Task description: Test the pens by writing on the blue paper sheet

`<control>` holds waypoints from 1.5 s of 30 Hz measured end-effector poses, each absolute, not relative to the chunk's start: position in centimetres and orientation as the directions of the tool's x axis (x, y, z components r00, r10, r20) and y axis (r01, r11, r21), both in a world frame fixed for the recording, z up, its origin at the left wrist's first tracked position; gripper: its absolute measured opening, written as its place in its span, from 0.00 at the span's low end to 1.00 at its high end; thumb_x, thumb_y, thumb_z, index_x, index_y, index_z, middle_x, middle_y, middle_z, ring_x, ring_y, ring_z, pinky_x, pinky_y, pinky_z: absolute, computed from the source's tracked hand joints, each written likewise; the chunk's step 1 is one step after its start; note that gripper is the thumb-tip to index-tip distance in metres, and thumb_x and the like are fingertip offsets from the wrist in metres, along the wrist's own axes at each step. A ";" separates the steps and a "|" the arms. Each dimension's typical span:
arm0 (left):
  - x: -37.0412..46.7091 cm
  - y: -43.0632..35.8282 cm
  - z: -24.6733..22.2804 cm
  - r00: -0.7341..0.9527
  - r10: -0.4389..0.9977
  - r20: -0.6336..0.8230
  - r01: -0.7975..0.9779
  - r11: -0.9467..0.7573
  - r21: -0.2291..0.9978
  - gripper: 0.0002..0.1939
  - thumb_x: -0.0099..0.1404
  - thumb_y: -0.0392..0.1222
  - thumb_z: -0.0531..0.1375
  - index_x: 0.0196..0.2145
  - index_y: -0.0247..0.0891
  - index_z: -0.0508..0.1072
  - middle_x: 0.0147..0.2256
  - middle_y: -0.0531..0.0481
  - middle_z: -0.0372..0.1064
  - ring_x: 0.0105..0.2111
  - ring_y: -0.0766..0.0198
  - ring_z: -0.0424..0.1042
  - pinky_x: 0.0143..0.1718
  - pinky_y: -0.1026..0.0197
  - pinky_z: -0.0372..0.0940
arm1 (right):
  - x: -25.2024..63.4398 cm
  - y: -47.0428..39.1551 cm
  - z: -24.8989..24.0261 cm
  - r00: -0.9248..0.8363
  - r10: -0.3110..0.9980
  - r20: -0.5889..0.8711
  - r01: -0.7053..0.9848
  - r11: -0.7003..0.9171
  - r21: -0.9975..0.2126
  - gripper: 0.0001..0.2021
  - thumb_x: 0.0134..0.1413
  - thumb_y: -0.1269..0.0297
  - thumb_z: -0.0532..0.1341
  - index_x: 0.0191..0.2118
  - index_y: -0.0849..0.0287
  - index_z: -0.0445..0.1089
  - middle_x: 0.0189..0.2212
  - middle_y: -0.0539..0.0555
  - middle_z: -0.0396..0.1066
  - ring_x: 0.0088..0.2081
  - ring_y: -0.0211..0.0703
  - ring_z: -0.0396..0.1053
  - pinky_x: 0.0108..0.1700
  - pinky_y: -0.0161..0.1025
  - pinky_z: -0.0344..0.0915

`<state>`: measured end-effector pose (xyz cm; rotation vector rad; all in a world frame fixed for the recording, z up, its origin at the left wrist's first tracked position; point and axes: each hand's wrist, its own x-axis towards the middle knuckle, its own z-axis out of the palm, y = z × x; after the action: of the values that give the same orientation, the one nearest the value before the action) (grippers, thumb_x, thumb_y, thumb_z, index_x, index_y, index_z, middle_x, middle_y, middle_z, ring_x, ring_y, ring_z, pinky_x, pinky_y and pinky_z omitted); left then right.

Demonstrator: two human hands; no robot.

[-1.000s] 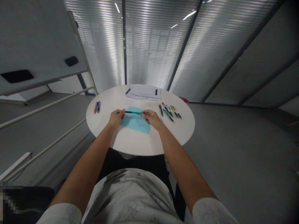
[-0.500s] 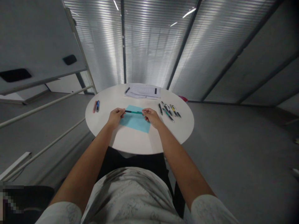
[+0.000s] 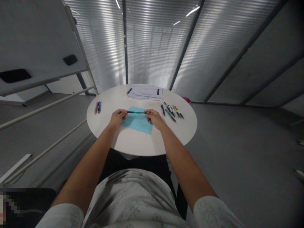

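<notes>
Between my two hands a green and black pen (image 3: 136, 112) is held level. The fingers of my left hand (image 3: 118, 118) pinch its black end. At the other end, my right hand (image 3: 154, 117) grips it between thumb and fingers. Beneath the pen a light blue sheet of paper (image 3: 137, 124) lies on the white round table (image 3: 137, 145). To the right of my right hand are several loose pens (image 3: 174, 111), among them another green one (image 3: 171, 116).
Two pens or markers, one reddish (image 3: 96, 108) and one blue (image 3: 99, 107), lie at the table's left. A stack of white papers (image 3: 144, 92) with a dark pen (image 3: 129, 91) sits at the back. A whiteboard frame (image 3: 89, 71) stands to the left, beside the table.
The pen has turned slightly about its length between my fingers, so its clip side no longer shows the same way. Both hands stay in nearly the same place.
</notes>
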<state>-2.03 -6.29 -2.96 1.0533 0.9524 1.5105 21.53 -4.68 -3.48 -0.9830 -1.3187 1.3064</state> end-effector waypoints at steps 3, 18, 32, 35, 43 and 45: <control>-2.0 -6.4 -2.9 -0.100 0.986 0.133 -0.283 -0.156 0.947 0.11 0.49 0.43 0.69 0.25 0.35 0.72 0.22 0.51 0.68 0.21 0.71 0.62 0.24 0.65 0.55 | 21.5 -4.7 -3.3 -0.160 0.984 0.075 -0.107 0.058 -0.993 0.16 0.48 0.54 0.66 0.40 0.57 0.69 0.24 0.46 0.70 0.17 0.30 0.62 0.18 0.29 0.53; -2.3 -5.9 -3.4 -0.080 0.986 0.149 -0.287 -0.166 0.943 0.11 0.49 0.43 0.69 0.26 0.35 0.73 0.24 0.50 0.69 0.21 0.71 0.62 0.25 0.65 0.56 | 21.5 -5.1 -2.9 -0.160 0.985 0.059 -0.050 0.052 -0.997 0.13 0.53 0.54 0.61 0.37 0.59 0.70 0.19 0.45 0.65 0.16 0.30 0.60 0.16 0.29 0.50; -2.1 -6.2 -3.1 -0.086 0.988 0.129 -0.287 -0.148 0.946 0.12 0.49 0.43 0.70 0.27 0.34 0.73 0.23 0.51 0.69 0.21 0.71 0.62 0.25 0.65 0.56 | 21.4 -5.1 -2.8 -0.163 0.985 0.055 -0.012 0.054 -0.998 0.16 0.56 0.49 0.60 0.36 0.59 0.70 0.17 0.46 0.65 0.15 0.30 0.58 0.16 0.29 0.49; -2.2 -6.1 -3.2 -0.085 0.988 0.131 -0.294 -0.151 0.944 0.11 0.50 0.42 0.69 0.27 0.34 0.73 0.23 0.51 0.69 0.21 0.71 0.62 0.26 0.65 0.56 | 21.4 -5.0 -3.1 -0.149 0.986 0.075 -0.031 0.071 -0.997 0.13 0.50 0.56 0.65 0.38 0.58 0.69 0.21 0.45 0.68 0.17 0.30 0.60 0.17 0.28 0.51; -2.1 -6.0 -3.2 -0.089 0.988 0.124 -0.281 -0.145 0.949 0.11 0.51 0.43 0.69 0.27 0.35 0.73 0.24 0.50 0.69 0.21 0.71 0.62 0.25 0.64 0.56 | 21.3 -4.9 -3.0 -0.144 0.987 0.065 -0.084 0.054 -0.995 0.13 0.44 0.61 0.67 0.38 0.58 0.69 0.25 0.45 0.68 0.19 0.30 0.63 0.17 0.29 0.52; -2.1 -6.0 -3.2 -0.092 0.988 0.126 -0.280 -0.147 0.949 0.11 0.50 0.43 0.69 0.27 0.35 0.73 0.24 0.50 0.69 0.21 0.70 0.62 0.25 0.64 0.56 | 21.3 -4.9 -2.9 -0.146 0.988 0.055 -0.084 0.043 -0.996 0.14 0.50 0.54 0.65 0.37 0.58 0.69 0.24 0.47 0.70 0.19 0.30 0.63 0.17 0.29 0.52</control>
<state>-2.13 -6.04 -3.21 1.0518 0.9734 1.4871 21.25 -4.91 -2.93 -1.0393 -1.2788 1.3175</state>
